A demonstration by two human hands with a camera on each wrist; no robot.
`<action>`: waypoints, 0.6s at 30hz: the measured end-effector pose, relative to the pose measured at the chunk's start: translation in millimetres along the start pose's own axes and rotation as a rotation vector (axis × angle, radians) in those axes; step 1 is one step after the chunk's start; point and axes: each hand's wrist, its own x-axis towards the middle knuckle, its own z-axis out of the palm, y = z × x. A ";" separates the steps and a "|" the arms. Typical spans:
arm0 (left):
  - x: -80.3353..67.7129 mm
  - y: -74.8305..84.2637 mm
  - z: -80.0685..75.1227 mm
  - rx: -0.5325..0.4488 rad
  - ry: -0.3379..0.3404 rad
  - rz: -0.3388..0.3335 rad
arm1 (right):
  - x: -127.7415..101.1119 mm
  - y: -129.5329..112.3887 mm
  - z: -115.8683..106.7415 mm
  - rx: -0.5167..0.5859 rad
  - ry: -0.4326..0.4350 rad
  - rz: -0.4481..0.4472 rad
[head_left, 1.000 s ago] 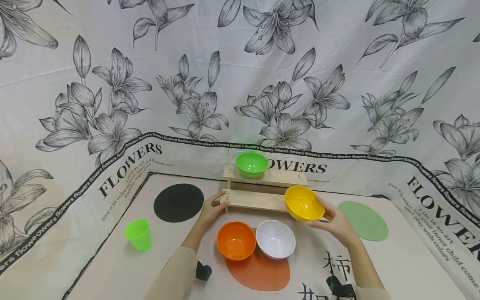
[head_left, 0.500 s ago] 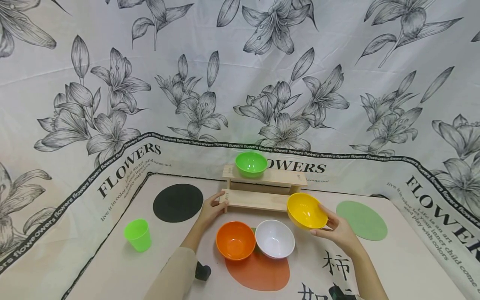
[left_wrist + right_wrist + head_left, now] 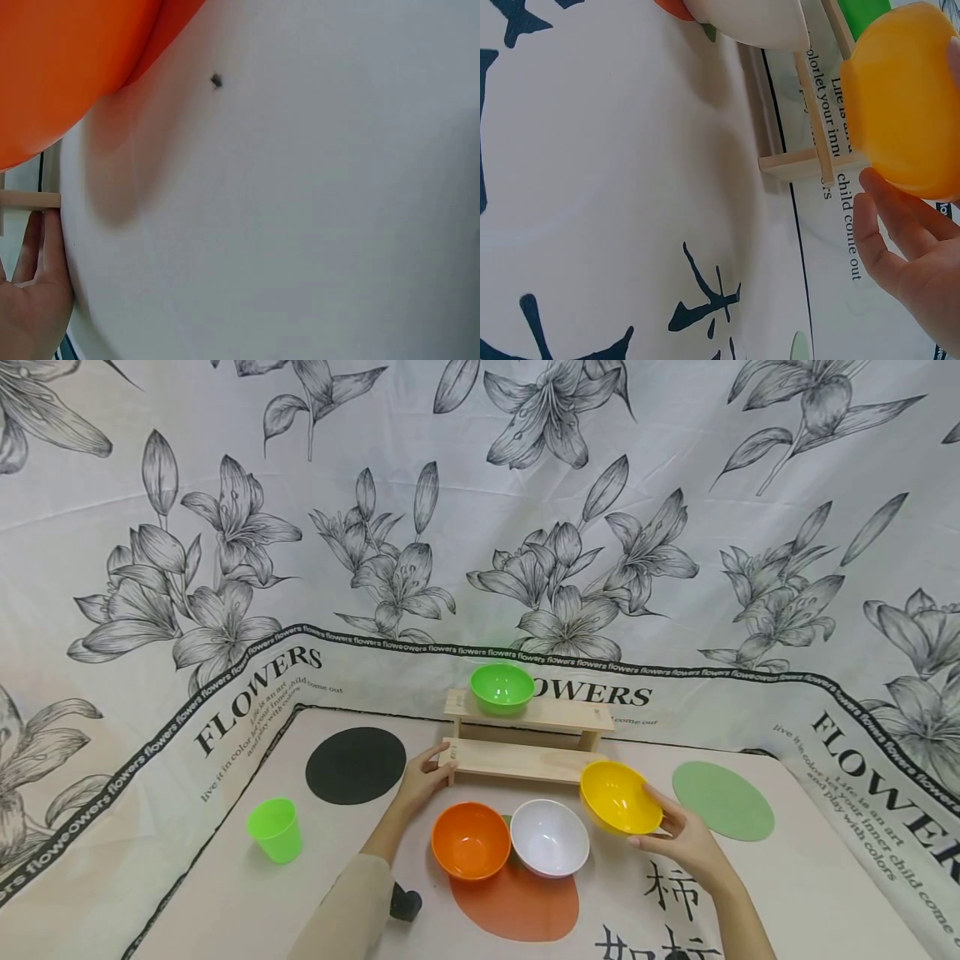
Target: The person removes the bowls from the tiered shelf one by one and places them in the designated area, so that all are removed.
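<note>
My right hand (image 3: 686, 839) holds a yellow bowl (image 3: 621, 797) by its right side, tilted, off the front right corner of a two-step wooden rack (image 3: 517, 762). In the right wrist view, the bowl's outside (image 3: 900, 105) faces the camera, with fingers (image 3: 892, 225) under it. My left hand (image 3: 423, 781) grips the left end of the rack's lower step; the left wrist view shows fingers at the board's end (image 3: 34, 199). A green bowl (image 3: 502, 689) sits on the upper step. In front of the rack are an orange bowl (image 3: 471, 842) and a white bowl (image 3: 550, 838), side by side.
A green cup (image 3: 275, 831) stands at the left on the table. Flat round patches show on the cloth: black (image 3: 356, 766), pale green (image 3: 723, 801) and orange-red (image 3: 517, 910). A flower-printed cloth (image 3: 480, 527) hangs behind the rack.
My right hand has drawn the yellow bowl toward me and to the right, away from the lower step, uncovering the rack's right end. The left hand stays at the rack.
</note>
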 end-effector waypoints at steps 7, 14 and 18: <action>-7.2 13.8 -1.7 -0.021 -0.029 -0.002 | -5.0 5.0 -0.4 -0.016 -0.014 0.036; 0.5 0.2 -0.6 -0.009 0.000 -0.014 | -9.2 11.2 0.3 -0.014 -0.004 0.075; 1.3 -1.9 -0.6 -0.001 -0.002 -0.008 | -11.9 13.9 1.0 -0.017 0.005 0.090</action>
